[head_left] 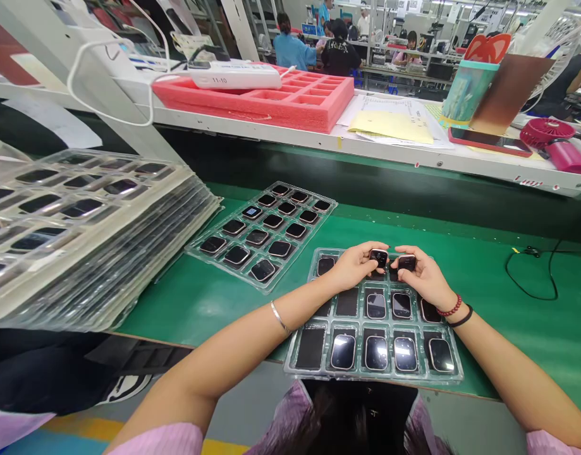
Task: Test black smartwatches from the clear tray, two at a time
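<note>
My left hand grips a small black watch body by its sides. My right hand grips a second watch body the same way. Both hands hover over the far rows of a clear plastic tray on the green mat, right in front of me. Several watch bodies lie screen-up in the tray's near pockets, and a few pockets on its left side are bare.
A second clear tray full of watch bodies lies to the left on the green mat. A tall stack of filled trays leans at far left. Behind, a shelf carries a pink foam tray, papers, a phone and a pink fan. A black cable lies right.
</note>
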